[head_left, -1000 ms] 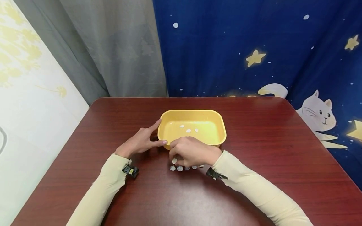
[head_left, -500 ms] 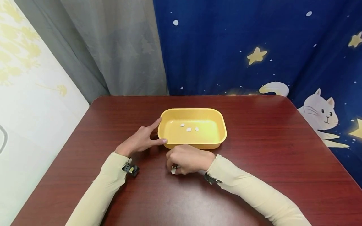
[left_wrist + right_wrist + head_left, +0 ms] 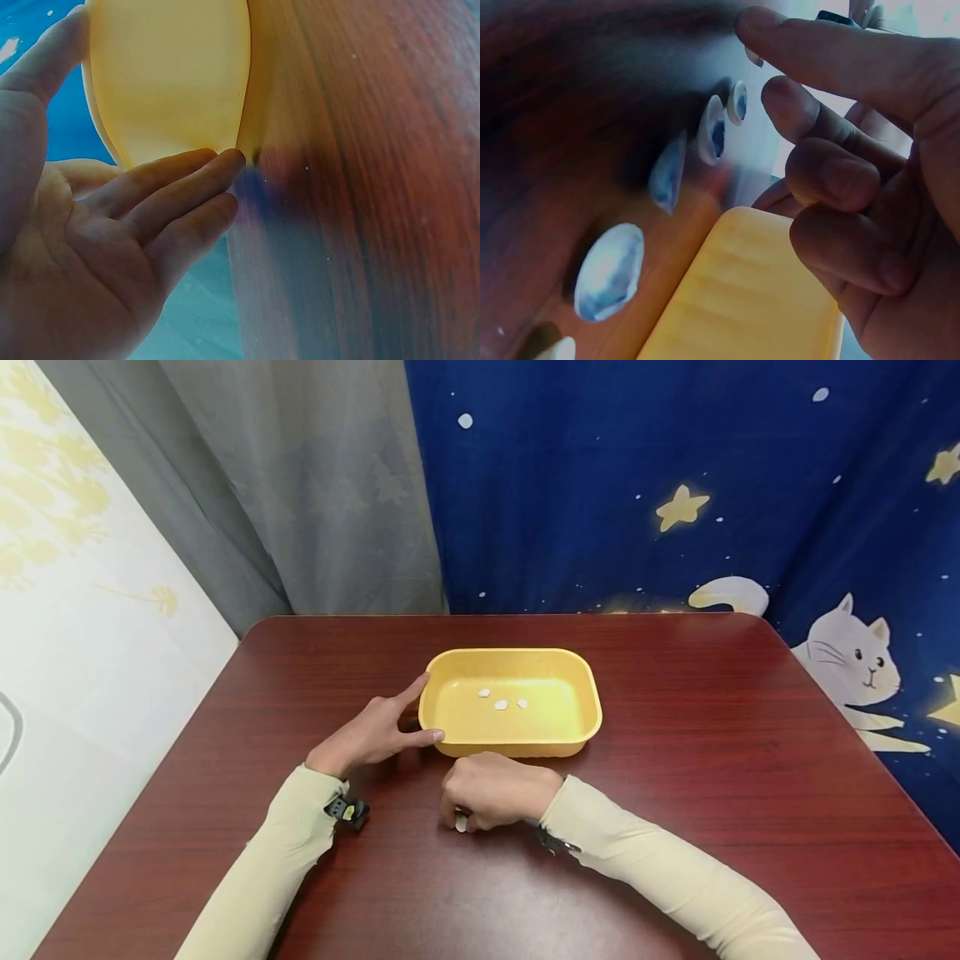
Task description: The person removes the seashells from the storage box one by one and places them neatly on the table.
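A yellow plastic basin [image 3: 517, 748] stands on the table, with several small white shells [image 3: 501, 704] on its floor. The left hand [image 3: 371, 735] rests at the basin's left end, thumb and forefinger spread along the rim; the left wrist view shows its other fingers [image 3: 180, 187] extended by the basin wall. Just in front of the basin, the right hand [image 3: 498, 789] pinches a small pale shell [image 3: 461, 822] low over the tabletop between thumb and forefinger. Beneath this hand, several more seashells [image 3: 609, 271] lie in a row, seen in the right wrist view but hidden from the head.
The dark red wooden table [image 3: 712, 735] extends to both sides and in front of the basin. Grey [image 3: 337, 485] and blue starry curtains [image 3: 570, 485] hang behind its far edge. A white panel [image 3: 97, 635] stands along the left side.
The right hand has moved toward the person and down to the table with its shell, now covering the shell row from the head view. The left hand and the basin have stayed put.
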`<action>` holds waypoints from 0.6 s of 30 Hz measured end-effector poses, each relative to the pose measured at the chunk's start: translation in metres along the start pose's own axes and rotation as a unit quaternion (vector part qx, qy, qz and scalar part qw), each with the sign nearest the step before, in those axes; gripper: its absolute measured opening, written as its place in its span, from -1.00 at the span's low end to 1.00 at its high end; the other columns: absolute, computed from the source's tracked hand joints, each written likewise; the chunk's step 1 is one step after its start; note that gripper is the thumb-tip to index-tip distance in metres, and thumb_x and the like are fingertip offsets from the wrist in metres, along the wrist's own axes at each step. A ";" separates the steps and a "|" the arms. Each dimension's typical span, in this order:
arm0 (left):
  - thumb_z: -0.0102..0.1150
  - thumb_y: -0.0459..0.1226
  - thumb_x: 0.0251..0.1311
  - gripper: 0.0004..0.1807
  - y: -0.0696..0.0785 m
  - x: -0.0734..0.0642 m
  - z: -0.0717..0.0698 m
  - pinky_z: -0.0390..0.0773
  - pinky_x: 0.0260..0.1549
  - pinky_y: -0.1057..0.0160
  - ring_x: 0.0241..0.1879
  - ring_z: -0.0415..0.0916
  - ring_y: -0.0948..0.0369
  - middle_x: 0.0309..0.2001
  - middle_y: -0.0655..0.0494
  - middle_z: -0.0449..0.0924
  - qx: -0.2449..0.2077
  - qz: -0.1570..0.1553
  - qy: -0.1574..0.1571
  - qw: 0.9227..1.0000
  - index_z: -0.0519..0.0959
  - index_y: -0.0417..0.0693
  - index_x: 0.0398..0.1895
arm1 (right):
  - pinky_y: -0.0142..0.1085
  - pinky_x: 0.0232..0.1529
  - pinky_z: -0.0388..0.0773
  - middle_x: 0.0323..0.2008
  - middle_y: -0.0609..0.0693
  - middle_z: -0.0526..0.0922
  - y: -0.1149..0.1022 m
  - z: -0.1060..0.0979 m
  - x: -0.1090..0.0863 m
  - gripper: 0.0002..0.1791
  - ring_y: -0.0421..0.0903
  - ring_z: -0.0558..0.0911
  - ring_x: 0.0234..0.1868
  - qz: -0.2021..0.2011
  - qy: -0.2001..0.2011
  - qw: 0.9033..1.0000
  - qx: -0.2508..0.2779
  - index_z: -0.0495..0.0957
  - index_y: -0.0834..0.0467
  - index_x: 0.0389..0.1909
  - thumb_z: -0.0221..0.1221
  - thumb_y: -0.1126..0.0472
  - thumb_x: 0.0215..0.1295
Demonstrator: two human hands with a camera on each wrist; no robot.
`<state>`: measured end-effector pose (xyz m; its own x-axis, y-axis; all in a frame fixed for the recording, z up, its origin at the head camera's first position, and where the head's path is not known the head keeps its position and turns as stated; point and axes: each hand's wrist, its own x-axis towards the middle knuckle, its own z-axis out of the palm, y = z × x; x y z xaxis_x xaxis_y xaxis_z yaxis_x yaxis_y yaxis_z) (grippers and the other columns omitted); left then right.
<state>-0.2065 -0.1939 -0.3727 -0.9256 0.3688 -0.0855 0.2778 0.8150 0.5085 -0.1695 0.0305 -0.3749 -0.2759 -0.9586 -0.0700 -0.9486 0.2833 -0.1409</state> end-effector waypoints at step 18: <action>0.23 0.33 0.15 0.13 0.000 0.000 0.000 0.42 -0.12 0.14 -0.20 0.45 0.12 0.04 -0.09 0.61 0.000 -0.007 -0.005 1.000 -0.15 0.25 0.65 | -0.59 -0.41 0.37 -0.45 -0.40 0.66 0.001 0.002 0.001 -0.77 -0.44 0.47 -0.45 -0.010 0.005 1.000 -0.010 0.75 -0.17 -0.44 0.41 0.29 0.02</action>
<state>-0.2065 -0.1937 -0.3728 -0.9267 0.3621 -0.1008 0.2650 0.8196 0.5080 -0.1707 0.0298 -0.3774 -0.2585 -0.9643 -0.0572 -0.9569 0.2637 -0.1216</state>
